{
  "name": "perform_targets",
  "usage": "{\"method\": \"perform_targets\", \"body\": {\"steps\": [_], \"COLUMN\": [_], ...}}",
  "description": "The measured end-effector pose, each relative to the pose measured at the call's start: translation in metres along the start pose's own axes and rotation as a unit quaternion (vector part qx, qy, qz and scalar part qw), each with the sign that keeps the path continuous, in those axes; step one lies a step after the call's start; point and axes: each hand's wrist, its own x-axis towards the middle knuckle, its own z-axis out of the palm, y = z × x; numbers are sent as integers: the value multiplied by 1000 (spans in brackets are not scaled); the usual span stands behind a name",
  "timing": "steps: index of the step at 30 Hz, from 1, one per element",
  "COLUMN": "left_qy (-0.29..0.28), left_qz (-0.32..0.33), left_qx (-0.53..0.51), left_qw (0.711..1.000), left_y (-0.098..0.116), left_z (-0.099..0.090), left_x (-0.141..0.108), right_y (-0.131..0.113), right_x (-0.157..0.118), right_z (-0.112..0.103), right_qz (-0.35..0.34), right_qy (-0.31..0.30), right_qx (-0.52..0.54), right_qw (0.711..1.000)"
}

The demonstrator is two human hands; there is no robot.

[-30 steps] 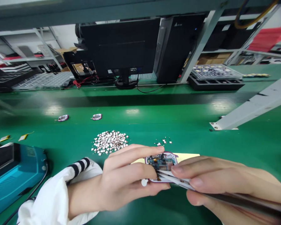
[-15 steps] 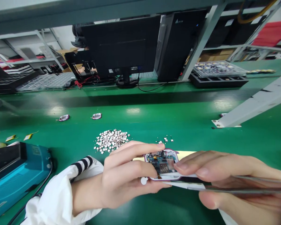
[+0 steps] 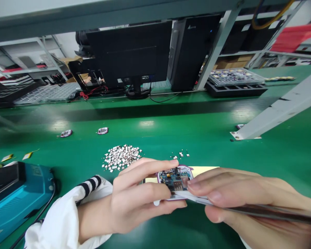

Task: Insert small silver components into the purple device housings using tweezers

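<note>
My left hand (image 3: 136,193) is wrapped round a small rounded device case (image 3: 178,183), with its open side facing me. Inside the pale, purple-edged case a circuit board with a metal card slot shows. From the case's lower left sticks a small white round tab (image 3: 157,203). In my right hand (image 3: 248,188) is a pair of tweezers (image 3: 251,210), pinched between thumb and fingers. The tweezers' tip end lies at the lower edge of the case; whether it grips anything I cannot tell. My right fingertips touch the case's right side.
Behind my hands lies a pile of small white parts (image 3: 121,157), with a few loose ones (image 3: 181,154) to its right. Yellow sheet (image 3: 206,169) shows under the hands. A teal machine (image 3: 36,186) stands left; a slanted metal post (image 3: 277,110) rises right. A monitor (image 3: 132,52) stands behind.
The tweezers' arms have come closer together, and their tip end has moved left against the lower edge of the case. My right hand has shifted slightly left. My left hand keeps its hold.
</note>
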Motion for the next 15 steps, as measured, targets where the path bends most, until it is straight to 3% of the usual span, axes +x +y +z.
{"method": "perform_targets", "body": {"steps": [3, 11, 15], "left_qy": [2, 10, 26], "left_qz": [16, 8, -1], "left_qx": [-4, -9, -27], "left_qw": [1000, 1000, 999], "left_y": [0, -2, -2], "left_z": [0, 1, 0], "left_x": [0, 1, 4], "right_y": [-2, -5, -9], "right_x": [-2, 1, 4], "right_z": [3, 6, 2], "right_qz": [5, 45, 37], "right_qy": [44, 64, 34], "right_qx": [-1, 35, 35], "right_qw": [999, 996, 998]}}
